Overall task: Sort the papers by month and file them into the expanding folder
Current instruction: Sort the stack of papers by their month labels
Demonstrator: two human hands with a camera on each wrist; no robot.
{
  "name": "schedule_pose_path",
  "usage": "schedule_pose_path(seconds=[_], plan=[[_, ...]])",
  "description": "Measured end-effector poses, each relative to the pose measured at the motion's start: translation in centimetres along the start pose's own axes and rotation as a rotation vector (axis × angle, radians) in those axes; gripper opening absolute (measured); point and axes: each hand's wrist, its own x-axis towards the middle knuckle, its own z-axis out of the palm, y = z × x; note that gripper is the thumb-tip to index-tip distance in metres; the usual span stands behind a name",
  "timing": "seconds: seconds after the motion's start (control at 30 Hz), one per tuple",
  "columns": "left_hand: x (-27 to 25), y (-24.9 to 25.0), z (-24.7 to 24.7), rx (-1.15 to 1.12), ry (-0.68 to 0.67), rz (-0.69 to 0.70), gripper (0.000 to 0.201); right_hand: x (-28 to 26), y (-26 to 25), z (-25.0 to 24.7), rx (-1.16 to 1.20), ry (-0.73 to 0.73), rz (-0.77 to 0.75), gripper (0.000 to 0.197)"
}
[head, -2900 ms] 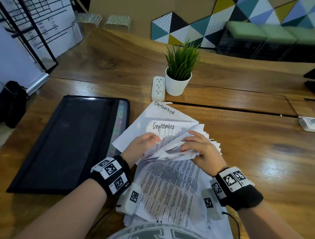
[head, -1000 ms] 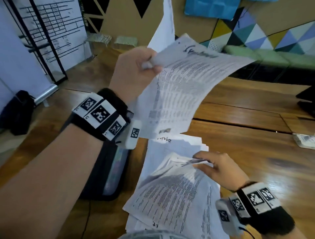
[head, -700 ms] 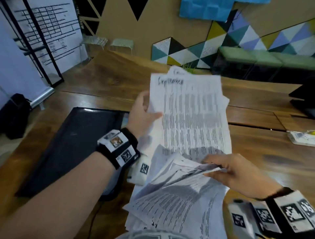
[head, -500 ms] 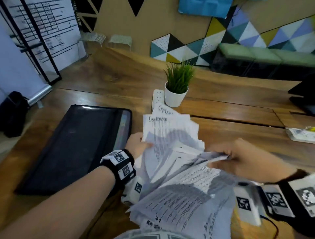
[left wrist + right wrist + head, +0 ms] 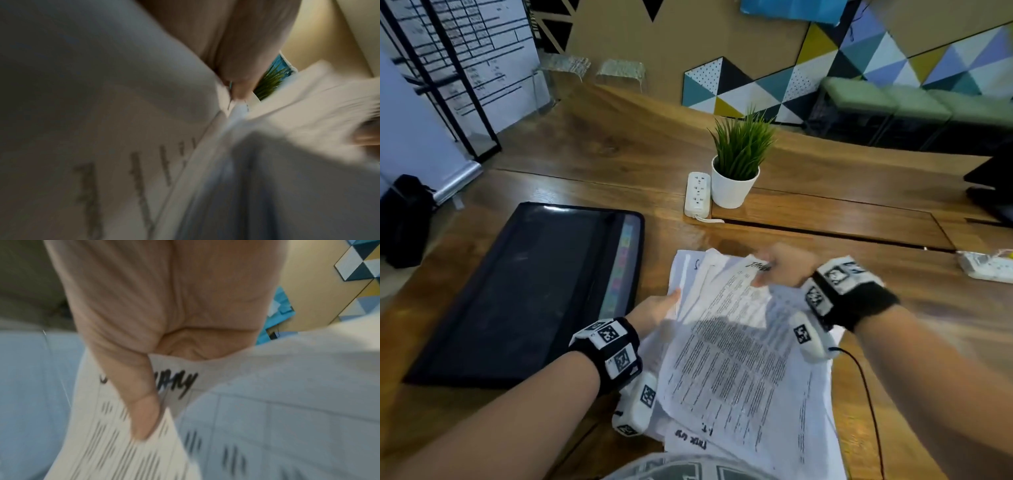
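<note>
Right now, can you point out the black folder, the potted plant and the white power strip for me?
Black expanding folder (image 5: 517, 294), head view, middle of its dark cover.
Potted plant (image 5: 734, 190), head view, front of its white pot.
White power strip (image 5: 698, 195), head view, middle of its socket face.

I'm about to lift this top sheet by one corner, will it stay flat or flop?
Probably flop: the top sheet already curves where the right hand pinches its corner. It looks thin and light, so it may slide off the loose pile the left hand holds.
</note>
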Motion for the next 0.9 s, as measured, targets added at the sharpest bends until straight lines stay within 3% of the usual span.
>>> schedule_pose_path(seconds=[0.1, 0.17, 0.27, 0.37, 0.43, 0.5, 0.57, 0.67, 0.73, 0.8, 0.9], plan=[[-1.0, 0.1, 0.1, -0.304, -0.180, -0.126, 0.044, 3.2, 0.2, 2.6, 0.007, 0.048, 0.057, 0.049], [-1.1, 0.2, 0.3, -0.094, -0.186, -0.068, 0.038, 4.3, 0.0, 3.5, 0.032, 0.078, 0.075, 0.049], [-0.2, -0.2, 0.6, 0.191, -0.013, 0.006, 0.037, 4.9, 0.0, 4.5, 0.056, 0.162, 0.072, 0.052], [0.0, -0.5, 0.9, 0.290, 0.047, 0.053, 0.029, 4.5, 1.0, 4.6, 0.128, 0.349, 0.002, 0.079], [0.0, -0.9, 0.8, 0.327, 0.039, 0.127, 0.021, 3.9, 1.3, 3.7, 0.209, 0.343, -0.042, 0.098], [-0.3, -1.0, 0.8, 0.377, 0.041, 0.203, 0.018, 3.2, 1.4, 2.7, 0.236, 0.245, -0.066, 0.104], [-0.6, -0.9, 1.0, 0.423, 0.032, 0.257, 0.015, 2.9, 2.0, 2.4, 0.200, 0.154, -0.085, 0.093], [-1.3, 0.0, 1.2, 0.564, -0.045, 0.317, 0.006, 2.7, 3.1, 2.9, 0.182, 0.046, -0.110, 0.043], [-2.2, 1.1, 0.6, 0.690, -0.166, 0.316, 0.017, 2.3, 3.9, 3.6, 0.224, 0.042, -0.113, 0.023], [-2.6, 2.4, -0.5, 0.609, -0.194, 0.311, 0.028, 1.6, 4.6, 4.5, 0.294, 0.114, -0.166, 0.023], [-0.7, 3.5, -2.3, 0.406, 0.018, 0.281, 0.039, 0.8, 5.6, 6.2, 0.364, 0.195, -0.282, 0.024]])
